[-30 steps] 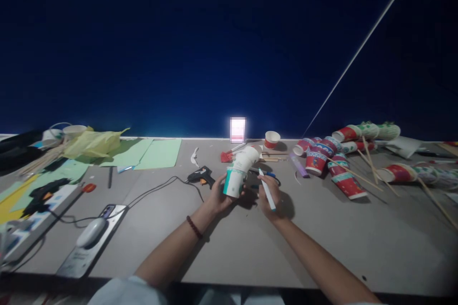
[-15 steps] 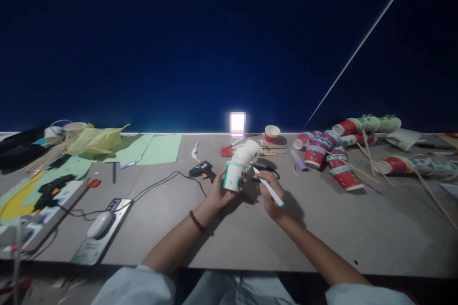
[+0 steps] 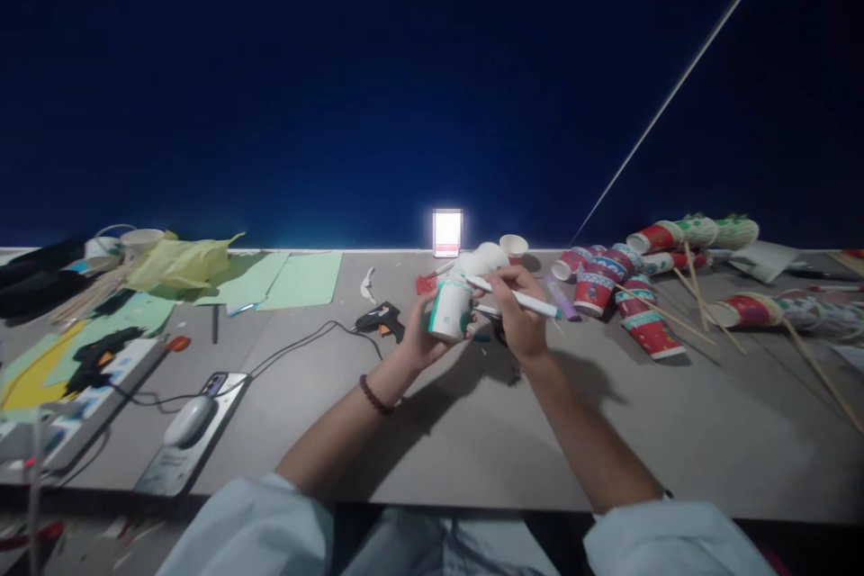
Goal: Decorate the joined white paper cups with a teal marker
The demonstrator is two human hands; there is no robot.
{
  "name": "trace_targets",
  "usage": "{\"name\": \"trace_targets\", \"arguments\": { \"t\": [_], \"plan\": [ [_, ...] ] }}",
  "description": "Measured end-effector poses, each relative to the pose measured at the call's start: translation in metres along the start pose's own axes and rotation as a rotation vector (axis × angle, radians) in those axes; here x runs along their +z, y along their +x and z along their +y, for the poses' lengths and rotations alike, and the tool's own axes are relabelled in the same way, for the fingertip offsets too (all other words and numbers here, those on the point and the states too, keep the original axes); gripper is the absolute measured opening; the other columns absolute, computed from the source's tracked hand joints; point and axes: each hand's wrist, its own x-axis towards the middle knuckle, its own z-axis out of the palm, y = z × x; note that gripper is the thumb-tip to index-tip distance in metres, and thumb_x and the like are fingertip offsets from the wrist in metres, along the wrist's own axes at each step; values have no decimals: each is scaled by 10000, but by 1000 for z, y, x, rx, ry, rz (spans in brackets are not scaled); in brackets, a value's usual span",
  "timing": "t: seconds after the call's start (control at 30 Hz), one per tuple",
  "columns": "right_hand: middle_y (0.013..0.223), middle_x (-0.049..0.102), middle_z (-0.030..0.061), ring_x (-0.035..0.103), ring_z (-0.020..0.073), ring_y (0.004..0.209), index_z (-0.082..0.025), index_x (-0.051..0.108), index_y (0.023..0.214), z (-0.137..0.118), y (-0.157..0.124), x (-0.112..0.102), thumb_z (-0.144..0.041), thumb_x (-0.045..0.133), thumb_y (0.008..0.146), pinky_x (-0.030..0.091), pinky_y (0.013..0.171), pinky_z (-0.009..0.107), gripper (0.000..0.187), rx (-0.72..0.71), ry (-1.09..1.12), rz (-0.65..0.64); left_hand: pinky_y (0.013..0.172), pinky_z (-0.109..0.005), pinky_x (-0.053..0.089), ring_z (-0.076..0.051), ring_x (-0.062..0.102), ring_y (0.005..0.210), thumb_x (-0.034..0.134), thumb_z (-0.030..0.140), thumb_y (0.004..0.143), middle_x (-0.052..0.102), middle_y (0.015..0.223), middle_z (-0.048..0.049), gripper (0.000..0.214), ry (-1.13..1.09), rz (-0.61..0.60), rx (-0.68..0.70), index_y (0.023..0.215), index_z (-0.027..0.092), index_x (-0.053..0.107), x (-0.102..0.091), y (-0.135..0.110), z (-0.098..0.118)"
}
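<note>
My left hand (image 3: pixel 419 335) is closed around a curved chain of paper cups (image 3: pixel 451 308), white with green patterns, lifted above the table. In my right hand (image 3: pixel 518 315) is a white marker (image 3: pixel 523 298) with a green end, gripped like a pen. The marker's tip lies against or just in front of the cups; contact cannot be made out. Beyond my left hand a black glue gun (image 3: pixel 382 320) rests on the table, its cord running left. A single paper cup (image 3: pixel 514 246) stands behind the held cups.
Several joined red and green paper cups (image 3: pixel 599 283) and wooden sticks (image 3: pixel 695 288) lie at right, beside a purple tube (image 3: pixel 562 299). Green paper sheets (image 3: pixel 301 279), yellow tissue (image 3: pixel 182 265), a power strip (image 3: pixel 101 396) and a phone (image 3: pixel 222 414) with a white mouse (image 3: pixel 189 421) are left.
My right hand has risen and brought the marker up to the cups, turning it more level. The held cups have shifted slightly up and to the right.
</note>
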Motion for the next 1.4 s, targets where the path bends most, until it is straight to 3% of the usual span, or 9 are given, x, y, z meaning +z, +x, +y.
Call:
{"name": "trace_targets", "arguments": {
  "t": [0.13, 0.2, 0.4, 0.5, 0.7, 1.03, 1.3, 1.4],
  "plan": [
    [737, 752, 2, 681, 176, 623, -223, 617, 699, 7, 11, 7, -364, 636, 843, 526, 530, 273, 202, 51, 22, 29, 540, -287, 490, -214, 652, 666, 566, 390, 797, 688, 788, -92, 354, 112, 8, 112, 995, 106, 639, 12, 14, 4],
    [733, 754, 3, 681, 171, 617, -219, 626, 695, 12, 12, 7, -354, 634, 848, 539, 570, 283, 204, 19, 8, 34, 522, -273, 480, -204, 646, 646, 592, 410, 782, 681, 760, -79, 330, 138, 42, 147, 933, 120, 637, 13, 20, 3],
    [715, 751, 10, 700, 185, 683, -217, 621, 670, 23, 8, 3, -333, 612, 865, 558, 670, 316, 228, -21, -52, -10, 515, -263, 462, -180, 621, 601, 614, 464, 810, 666, 718, -54, 351, 192, 161, 200, 945, 139, 628, 5, 25, -2],
    [808, 770, 23, 722, 204, 798, -219, 639, 675, 26, 6, 3, -313, 615, 860, 562, 734, 334, 209, -50, -80, 6, 538, -268, 470, -182, 626, 617, 630, 483, 805, 678, 759, -53, 389, 221, 189, 230, 996, 143, 626, 3, 22, -5],
    [852, 780, 34, 731, 219, 842, -222, 648, 658, 25, 4, 4, -299, 631, 857, 559, 765, 353, 215, -19, -61, -33, 679, -261, 501, -197, 651, 841, 681, 403, 798, 694, 933, -28, 397, 264, 244, 327, 1124, 189, 608, 3, 13, -6],
    [791, 769, 27, 722, 189, 732, -222, 648, 704, 22, 4, 2, -327, 633, 858, 576, 684, 322, 187, -13, -12, -40, 926, -289, 451, -223, 591, 1101, 703, 353, 805, 676, 1086, -37, 421, 316, 207, 440, 1188, 206, 605, 6, 7, -3],
    [868, 780, 29, 733, 213, 883, -221, 633, 620, 22, 4, 1, -273, 633, 845, 572, 785, 348, 231, -39, -50, -101, 884, -291, 464, -221, 608, 1038, 701, 364, 804, 669, 1070, -45, 433, 320, 199, 435, 1188, 192, 600, 9, 4, -2],
    [892, 781, 32, 733, 205, 853, -222, 643, 645, 21, 3, 1, -275, 632, 849, 575, 760, 339, 211, -36, -35, -84, 907, -289, 454, -227, 599, 1071, 699, 362, 808, 671, 1098, -50, 407, 324, 189, 447, 1168, 193, 616, 8, 4, -3]
  ]
}}
